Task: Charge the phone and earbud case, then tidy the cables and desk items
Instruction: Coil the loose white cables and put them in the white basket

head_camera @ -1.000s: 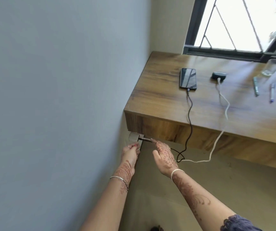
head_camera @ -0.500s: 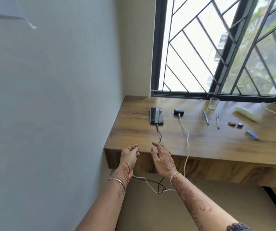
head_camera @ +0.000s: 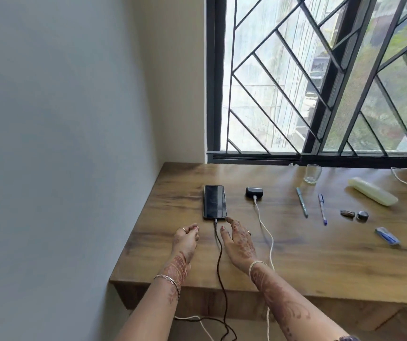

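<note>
Wood-grain desk fills my feed, with the window at twelve o'clock behind it. The phone lies flat, screen dark, towards the desk's ten o'clock. A black cable is plugged into its six o'clock end and runs straight back over the near edge. The earbud case sits at the phone's three o'clock, apart from it. A white cable is plugged into its near side and also trails off the front edge.

Both hands are at the phone's six o'clock, one on either side of the black cable. I read the left hand, at seven o'clock, as loosely curled with fingertips near the thumb, and I see nothing in it. The right hand, at five o'clock, is spread with straight fingers. Its index tip is at the phone's near right corner, though I cannot tell whether it touches.

Out at three o'clock lie a green pen and a blue pen, side by side. Past them are two small dark items, a blue packet and a pale long pouch. A glass stands at one o'clock by the window frame.
</note>
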Action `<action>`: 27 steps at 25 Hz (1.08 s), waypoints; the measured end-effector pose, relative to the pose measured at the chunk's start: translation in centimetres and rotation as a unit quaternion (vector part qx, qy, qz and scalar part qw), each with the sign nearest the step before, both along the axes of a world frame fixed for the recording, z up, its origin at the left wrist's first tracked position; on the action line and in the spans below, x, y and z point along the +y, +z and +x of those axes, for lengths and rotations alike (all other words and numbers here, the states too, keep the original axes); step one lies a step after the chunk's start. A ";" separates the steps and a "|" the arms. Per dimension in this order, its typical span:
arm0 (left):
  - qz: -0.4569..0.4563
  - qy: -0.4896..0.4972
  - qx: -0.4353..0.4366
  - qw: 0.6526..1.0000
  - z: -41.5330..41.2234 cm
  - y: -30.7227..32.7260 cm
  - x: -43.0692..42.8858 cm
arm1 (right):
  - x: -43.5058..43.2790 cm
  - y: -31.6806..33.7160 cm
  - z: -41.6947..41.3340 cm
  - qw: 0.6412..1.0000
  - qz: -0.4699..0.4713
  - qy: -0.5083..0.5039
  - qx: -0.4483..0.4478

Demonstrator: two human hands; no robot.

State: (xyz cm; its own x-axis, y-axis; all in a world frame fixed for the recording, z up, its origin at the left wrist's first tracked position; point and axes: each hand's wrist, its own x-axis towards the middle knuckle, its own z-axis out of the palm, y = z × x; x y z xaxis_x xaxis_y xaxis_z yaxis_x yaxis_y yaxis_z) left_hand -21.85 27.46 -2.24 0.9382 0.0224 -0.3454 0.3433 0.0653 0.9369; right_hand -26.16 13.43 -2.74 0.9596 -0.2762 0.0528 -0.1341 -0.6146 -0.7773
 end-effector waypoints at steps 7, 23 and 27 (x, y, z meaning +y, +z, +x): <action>0.032 0.035 0.018 0.999 6.5 -0.5 -3.5 | -3.9 -1.6 7.6 0.999 -0.010 -0.004 0.041; 0.111 -0.030 -0.004 0.993 13.0 -2.1 -5.6 | -4.8 -3.0 11.9 0.988 -0.128 -0.060 0.062; 0.095 -0.024 -0.019 0.995 13.5 -1.9 -5.6 | -4.9 -3.1 12.0 0.990 -0.113 -0.070 0.051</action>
